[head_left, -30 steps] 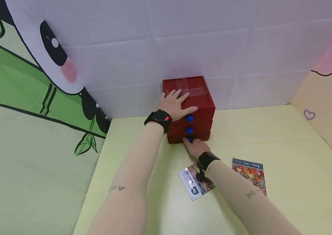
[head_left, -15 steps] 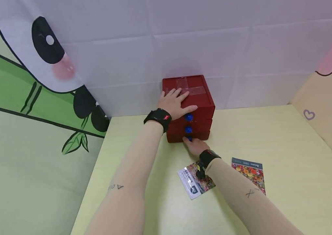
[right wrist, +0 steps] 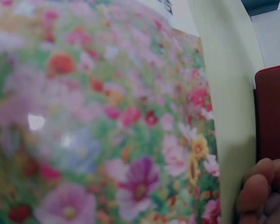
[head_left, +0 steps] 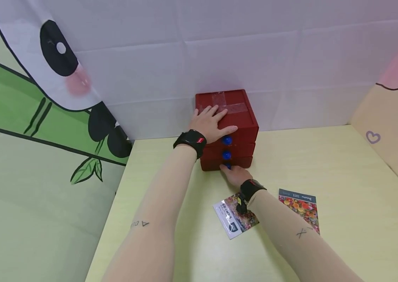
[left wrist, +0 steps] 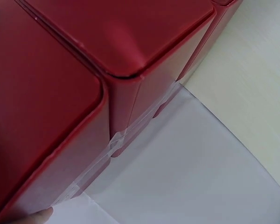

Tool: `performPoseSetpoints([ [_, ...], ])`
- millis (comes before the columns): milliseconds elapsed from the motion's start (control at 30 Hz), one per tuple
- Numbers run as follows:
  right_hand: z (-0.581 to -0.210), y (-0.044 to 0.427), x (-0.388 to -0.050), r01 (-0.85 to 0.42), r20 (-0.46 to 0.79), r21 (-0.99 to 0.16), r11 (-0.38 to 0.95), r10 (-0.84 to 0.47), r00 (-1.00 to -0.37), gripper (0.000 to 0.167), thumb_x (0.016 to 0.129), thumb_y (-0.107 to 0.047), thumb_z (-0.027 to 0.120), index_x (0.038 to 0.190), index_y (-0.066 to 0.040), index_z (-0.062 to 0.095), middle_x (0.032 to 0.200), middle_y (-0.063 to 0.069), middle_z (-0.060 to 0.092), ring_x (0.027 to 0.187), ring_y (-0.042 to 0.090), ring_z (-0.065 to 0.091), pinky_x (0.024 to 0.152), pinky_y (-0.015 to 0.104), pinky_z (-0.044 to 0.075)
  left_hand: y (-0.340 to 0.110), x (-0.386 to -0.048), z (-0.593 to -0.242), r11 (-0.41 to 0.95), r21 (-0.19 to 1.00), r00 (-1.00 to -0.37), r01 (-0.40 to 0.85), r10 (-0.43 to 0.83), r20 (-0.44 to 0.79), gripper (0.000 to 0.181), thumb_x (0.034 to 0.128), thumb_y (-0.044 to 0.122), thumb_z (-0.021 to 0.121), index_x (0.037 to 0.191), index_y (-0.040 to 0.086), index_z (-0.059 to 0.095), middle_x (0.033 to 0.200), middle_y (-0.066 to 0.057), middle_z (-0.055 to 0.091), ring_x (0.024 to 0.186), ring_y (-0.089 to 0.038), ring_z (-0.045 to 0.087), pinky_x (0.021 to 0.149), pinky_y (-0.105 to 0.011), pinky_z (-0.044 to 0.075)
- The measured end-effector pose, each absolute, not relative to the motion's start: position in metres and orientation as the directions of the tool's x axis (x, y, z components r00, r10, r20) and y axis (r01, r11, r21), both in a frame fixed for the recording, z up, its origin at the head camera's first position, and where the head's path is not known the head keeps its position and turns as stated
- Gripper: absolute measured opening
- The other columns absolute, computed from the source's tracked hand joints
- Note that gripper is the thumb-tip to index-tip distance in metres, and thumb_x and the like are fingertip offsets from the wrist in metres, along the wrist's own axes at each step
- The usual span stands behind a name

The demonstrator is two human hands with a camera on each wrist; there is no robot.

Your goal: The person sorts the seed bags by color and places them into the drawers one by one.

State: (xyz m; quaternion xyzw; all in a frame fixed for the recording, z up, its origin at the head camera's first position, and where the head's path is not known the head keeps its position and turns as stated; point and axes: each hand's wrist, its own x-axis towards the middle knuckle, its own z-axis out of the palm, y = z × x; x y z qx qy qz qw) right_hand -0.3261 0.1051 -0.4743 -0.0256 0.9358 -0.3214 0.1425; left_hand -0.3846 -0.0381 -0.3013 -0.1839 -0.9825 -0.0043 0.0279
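A red box with three stacked drawers (head_left: 245,121) stands against the back wall, clear tape across its top. On that top rests my left hand (head_left: 209,124), its fingers spread and its thumb out over the front edge. At the bottom drawer (head_left: 208,165), my right hand (head_left: 237,175) pinches the low blue knob (head_left: 228,166), which is partly hidden by the fingers. Two more blue knobs, the upper one (head_left: 227,140) and the middle one (head_left: 226,155), show above it. The left wrist view has the red box's side (left wrist: 46,102) close up, with one fingertip (left wrist: 35,217).
Below my right wrist lies a flowery seed packet (head_left: 230,219), large in the right wrist view. Another floral packet (head_left: 301,207) lies partly under my right forearm. The pale table (head_left: 347,203) meets a cartoon-printed cloth wall (head_left: 290,70) behind the box.
The head view has shifted slightly. Both hands keep their places on the red box, and the drawers look the same.
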Motion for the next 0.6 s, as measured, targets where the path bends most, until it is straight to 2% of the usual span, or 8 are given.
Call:
performPoseSetpoints([
  [100, -0.4730, 0.1045, -0.3254, 0.053, -0.253, -0.610, 0.791, -0.132, -0.958, 0.073, 0.095, -0.066, 0.029, 0.096, -0.004, 0.068, 0.096, 0.013, 0.065, 0.095, 0.032, 0.062, 0.079, 0.042, 0.047, -0.0386, -0.3855, -0.3021, 0.933, -0.007, -0.931, 0.359, 0.359, 0.058, 0.085, 0.0832, 0.082, 0.024, 0.154, 0.034, 0.023, 0.159, -0.001, 0.020, 0.146, -0.024, 0.014, 0.115, -0.054, 0.007],
  [167, -0.4726, 0.1042, -0.3249, 0.063, -0.260, -0.614, 0.787, -0.126, -0.957, 0.070, 0.095, -0.065, 0.031, 0.085, -0.005, 0.067, 0.086, 0.011, 0.062, 0.088, 0.030, 0.061, 0.073, 0.039, 0.044, -0.0397, -0.3855, -0.3025, 0.934, -0.006, -0.932, 0.358, 0.357, 0.056, 0.085, 0.0832, 0.082, 0.025, 0.154, 0.034, 0.022, 0.159, -0.001, 0.020, 0.146, -0.024, 0.014, 0.115, -0.054, 0.007],
  [267, -0.4727, 0.1032, -0.3239, 0.074, -0.265, -0.628, 0.774, -0.124, -0.956, 0.066, 0.095, -0.062, 0.034, 0.069, -0.007, 0.059, 0.070, 0.006, 0.052, 0.076, 0.026, 0.056, 0.065, 0.036, 0.037, -0.0419, -0.3850, -0.3029, 0.935, 0.000, -0.933, 0.356, 0.355, 0.053, 0.086, 0.0833, 0.082, 0.025, 0.154, 0.034, 0.023, 0.159, -0.002, 0.020, 0.146, -0.025, 0.015, 0.115, -0.055, 0.007],
  [333, -0.4743, 0.1026, -0.3238, 0.069, -0.257, -0.638, 0.767, -0.127, -0.958, 0.063, 0.095, -0.061, 0.035, 0.062, -0.010, 0.053, 0.065, 0.003, 0.044, 0.071, 0.024, 0.052, 0.062, 0.034, 0.034, -0.0435, -0.3845, -0.3034, 0.936, 0.001, -0.935, 0.351, 0.350, 0.054, 0.085, 0.0832, 0.082, 0.026, 0.153, 0.034, 0.023, 0.159, -0.002, 0.020, 0.146, -0.025, 0.015, 0.115, -0.055, 0.008],
  [433, -0.4768, 0.1019, -0.3231, 0.057, -0.248, -0.648, 0.759, -0.139, -0.959, 0.062, 0.095, -0.061, 0.036, 0.058, -0.012, 0.045, 0.062, 0.000, 0.036, 0.066, 0.022, 0.048, 0.060, 0.033, 0.031, -0.0450, -0.3836, -0.3045, 0.939, -0.001, -0.938, 0.344, 0.343, 0.056, 0.085, 0.0832, 0.082, 0.026, 0.153, 0.034, 0.024, 0.159, -0.001, 0.021, 0.146, -0.024, 0.015, 0.115, -0.055, 0.008],
  [600, -0.4804, 0.0995, -0.3209, 0.070, -0.252, -0.658, 0.750, -0.132, -0.959, 0.061, 0.093, -0.062, 0.039, 0.056, -0.014, 0.042, 0.060, -0.001, 0.033, 0.060, 0.019, 0.042, 0.058, 0.032, 0.028, -0.0474, -0.3813, -0.3047, 0.938, 0.004, -0.937, 0.347, 0.347, 0.052, 0.086, 0.0829, 0.083, 0.026, 0.153, 0.033, 0.024, 0.159, -0.001, 0.021, 0.146, -0.024, 0.015, 0.115, -0.055, 0.008],
])
